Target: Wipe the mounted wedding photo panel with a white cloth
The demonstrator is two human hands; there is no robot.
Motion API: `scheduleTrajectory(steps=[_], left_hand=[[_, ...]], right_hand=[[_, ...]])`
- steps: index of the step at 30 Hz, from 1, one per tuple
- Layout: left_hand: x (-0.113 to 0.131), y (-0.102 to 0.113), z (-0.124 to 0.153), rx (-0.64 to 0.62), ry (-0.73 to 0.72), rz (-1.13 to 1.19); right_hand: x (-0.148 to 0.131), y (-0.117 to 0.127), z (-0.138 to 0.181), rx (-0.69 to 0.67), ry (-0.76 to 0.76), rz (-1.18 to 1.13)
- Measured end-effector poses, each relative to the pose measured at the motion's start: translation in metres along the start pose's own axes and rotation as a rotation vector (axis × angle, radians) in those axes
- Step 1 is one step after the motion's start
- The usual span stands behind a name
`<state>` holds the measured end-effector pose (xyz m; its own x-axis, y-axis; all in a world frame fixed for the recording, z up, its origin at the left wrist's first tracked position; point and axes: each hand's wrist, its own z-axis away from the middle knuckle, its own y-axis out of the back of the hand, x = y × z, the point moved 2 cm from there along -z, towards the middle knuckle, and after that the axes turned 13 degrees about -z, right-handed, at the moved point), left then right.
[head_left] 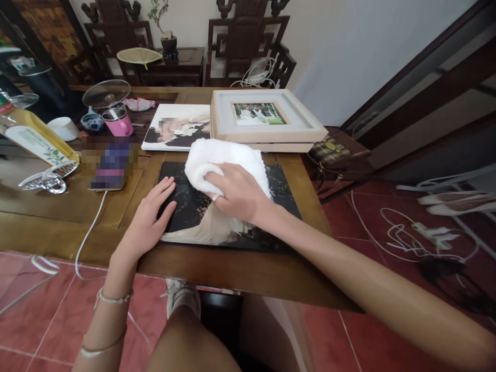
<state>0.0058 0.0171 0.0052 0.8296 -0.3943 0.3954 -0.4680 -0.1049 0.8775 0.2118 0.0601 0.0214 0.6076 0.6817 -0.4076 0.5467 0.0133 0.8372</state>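
Note:
A dark photo print or panel (186, 217) lies flat near the front edge of the wooden table, with a pale dress-like shape showing in its lower part. My right hand (240, 194) grips a folded white fluffy cloth (228, 155) and presses it on the panel's upper middle, hiding much of the picture. A ring shows on one finger. My left hand (149, 219) rests flat at the panel's left edge, fingers stretched out and holding nothing.
Behind the panel lie a white photo print (155, 142) and a framed photo (217, 116). Leftward are a phone (110, 168) on a white cable, a silver hair claw (50, 178), an oil bottle (39, 137) and a pink mug (118, 124). Cables (422, 240) lie on the red floor.

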Motion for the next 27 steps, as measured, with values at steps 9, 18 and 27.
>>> scheduleTrajectory(steps=[9, 18, 27], left_hand=[[-0.002, 0.0, 0.0, 0.009, -0.033, 0.004], [-0.005, -0.001, 0.0, -0.003, -0.034, 0.004], [0.003, 0.004, -0.001, 0.085, 0.034, 0.134]], right_hand=[[-0.032, -0.012, 0.011, -0.013, 0.082, -0.019], [-0.076, 0.004, 0.078, -0.089, 0.246, -0.146], [0.005, 0.011, 0.037, 0.083, -0.002, 0.059]])
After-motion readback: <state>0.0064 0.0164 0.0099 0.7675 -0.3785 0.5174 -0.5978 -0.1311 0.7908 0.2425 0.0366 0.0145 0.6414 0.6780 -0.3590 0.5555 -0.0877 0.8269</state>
